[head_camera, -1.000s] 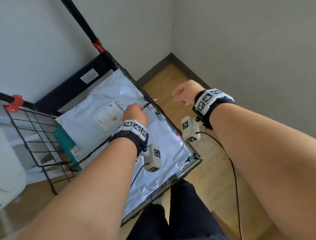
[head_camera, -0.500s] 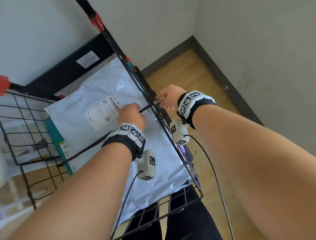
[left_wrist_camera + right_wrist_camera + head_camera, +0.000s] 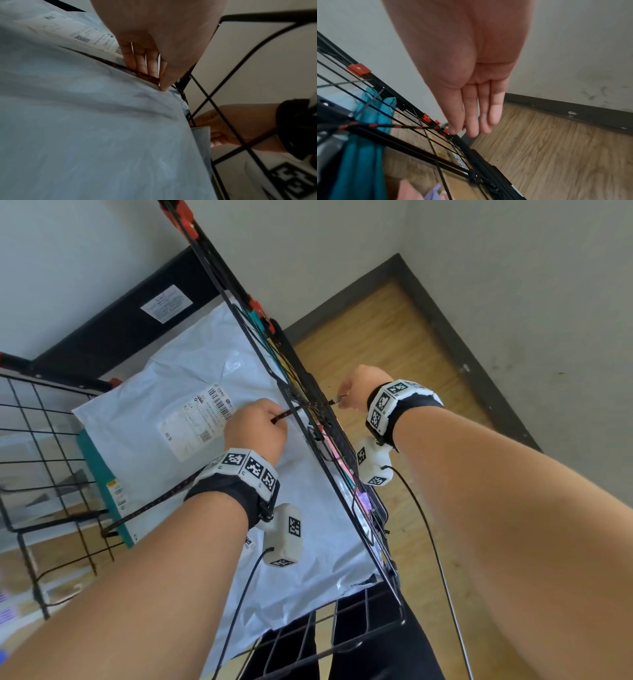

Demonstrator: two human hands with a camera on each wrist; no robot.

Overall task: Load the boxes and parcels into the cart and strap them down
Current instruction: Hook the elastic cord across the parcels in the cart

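cord: a black-and-red bungee cord (image 3: 161, 501) runs taut across the top of the load, from the left mesh wall toward the right one.
left hand: my left hand (image 3: 255, 430) is curled round the cord over the parcel, just inside the right wall, thumb tip pressing near it.
right hand: my right hand (image 3: 359, 392) is outside the wall, pinching the cord's far end where a small metal hook (image 3: 339, 398) shows; the exact finger hold i cannot tell.
load: a grey poly mailer (image 3: 191, 392) lies on top inside the wire cart (image 3: 363, 642), a teal box (image 3: 99, 474) under it.
handling: i judge the cord springy and apt to snap back if it slips; best held near the hook. the mailer looks soft and slick, so it will dent under the cord.
next: i'd guess the hook needs catching on a mesh wire.
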